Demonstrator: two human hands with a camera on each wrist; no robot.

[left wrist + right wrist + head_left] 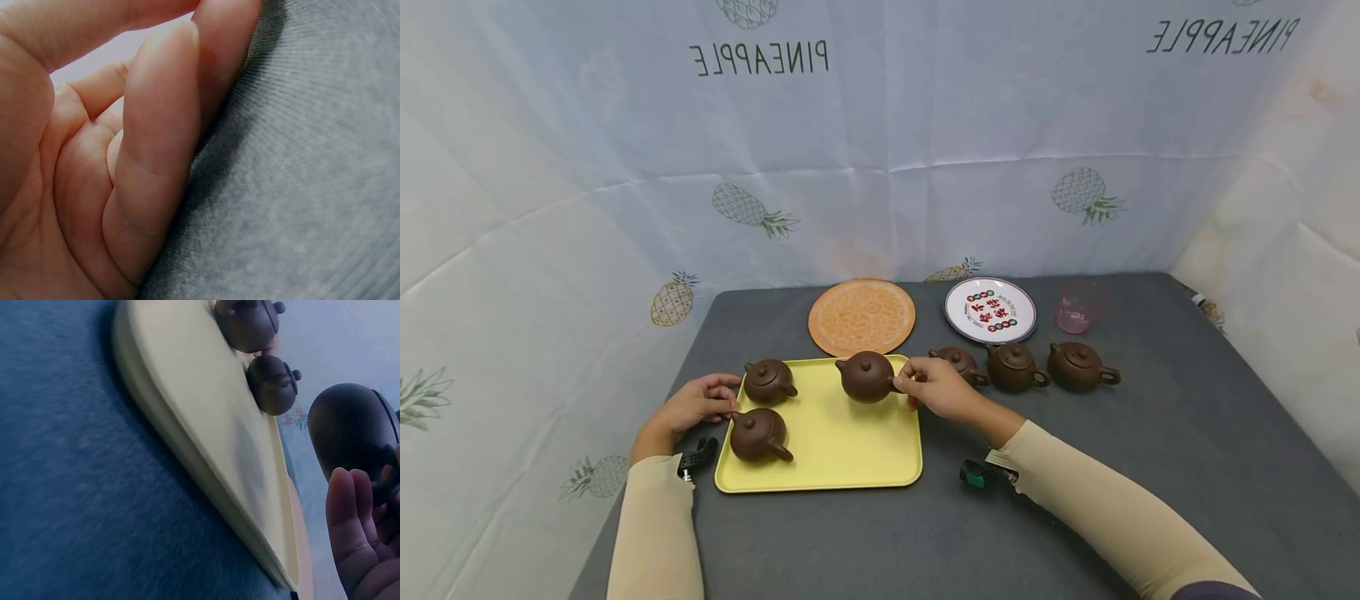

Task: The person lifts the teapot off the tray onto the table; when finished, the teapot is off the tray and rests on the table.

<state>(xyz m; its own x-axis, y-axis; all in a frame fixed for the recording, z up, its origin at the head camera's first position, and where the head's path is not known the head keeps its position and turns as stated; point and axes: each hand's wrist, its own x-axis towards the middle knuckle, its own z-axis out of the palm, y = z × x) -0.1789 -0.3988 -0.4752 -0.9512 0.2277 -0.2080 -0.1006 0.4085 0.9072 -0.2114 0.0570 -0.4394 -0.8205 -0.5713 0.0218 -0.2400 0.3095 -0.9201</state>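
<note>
My right hand [943,389] pinches the handle of a dark brown teapot [867,377], with the spout pointing left. In the right wrist view this teapot [353,428] hangs above the yellow tray [187,419], apart from its surface. Two more brown teapots stand on the tray's left side: a rear teapot [767,382] and a front teapot [758,435]. My left hand [700,402] rests at the left rim of the tray [842,450], beside both pots. Its fingers [156,119] are loosely bent in the left wrist view, where nothing shows between them.
Three brown teapots stand in a row right of the tray, the middle teapot [1013,367] between two others. Behind are a round orange mat [861,317], a white plate [990,310] with red print and a pink glass [1078,307]. A curtain [880,125] hangs behind the grey table [1075,467].
</note>
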